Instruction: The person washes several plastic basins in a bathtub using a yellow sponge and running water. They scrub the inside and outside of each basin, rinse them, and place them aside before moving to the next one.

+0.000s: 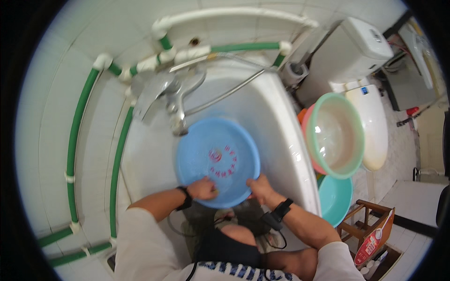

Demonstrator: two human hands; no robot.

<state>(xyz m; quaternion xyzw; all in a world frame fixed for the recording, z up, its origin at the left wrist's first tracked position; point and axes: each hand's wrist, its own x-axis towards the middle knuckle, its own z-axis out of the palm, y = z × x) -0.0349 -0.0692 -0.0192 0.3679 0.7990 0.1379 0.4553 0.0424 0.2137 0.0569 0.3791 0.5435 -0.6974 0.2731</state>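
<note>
A round blue plastic basin (225, 147) with red printed writing on its bottom sits in the white bathtub, just below a chrome tub faucet (177, 112). My right hand (261, 189) grips the basin's near right rim, thumb on top. Inside the near left edge, my left hand (203, 188) is closed around something small and yellowish-green, mostly hidden by the fingers, held against the basin wall. What this small thing is cannot be told. Both wrists wear black bands.
Curving along the right is the bathtub's rim (293, 147). Beyond it stand stacked basins, the top one pale green (360, 140), a turquoise basin (337, 200), a white toilet (378, 130) and a wooden stool (378, 224). A metal shower hose (228, 93) loops behind the blue basin.
</note>
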